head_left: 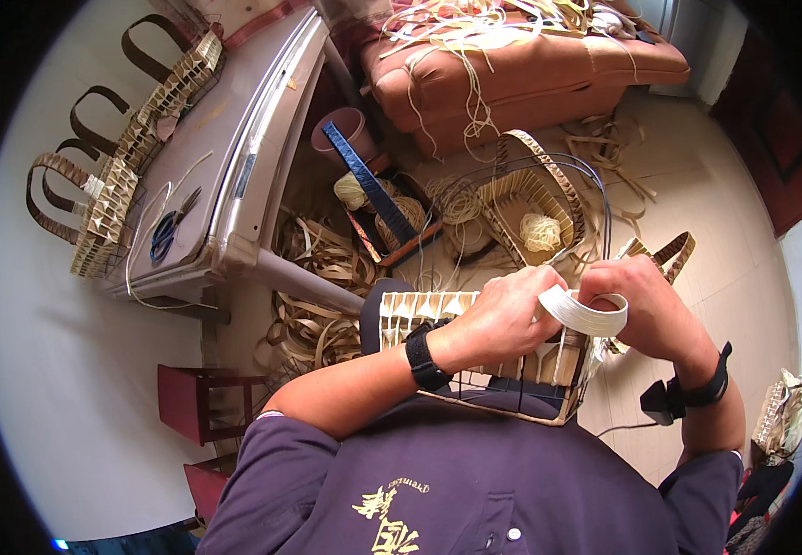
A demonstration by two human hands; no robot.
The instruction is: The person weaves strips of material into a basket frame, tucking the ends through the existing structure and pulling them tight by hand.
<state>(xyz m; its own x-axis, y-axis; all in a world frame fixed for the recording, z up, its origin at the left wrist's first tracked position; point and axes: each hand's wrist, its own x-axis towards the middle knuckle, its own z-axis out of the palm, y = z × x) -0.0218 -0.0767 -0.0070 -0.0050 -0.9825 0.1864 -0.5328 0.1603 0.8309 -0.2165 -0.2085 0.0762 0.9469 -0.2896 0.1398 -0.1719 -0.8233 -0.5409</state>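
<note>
Littered floor (715, 213), hands (502, 319) (646, 310) bending white strip (586, 316)

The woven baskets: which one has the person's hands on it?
The unfinished basket on the person's lap, under the left hand and right hand. It shows bare wire frame; the finished baskets with brown handles stand untouched on the table.

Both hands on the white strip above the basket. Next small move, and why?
Probably feed the white strip down into the half-woven basket: left hand and right hand hold it bent in a loop just above the rim, not yet tucked in.
</note>
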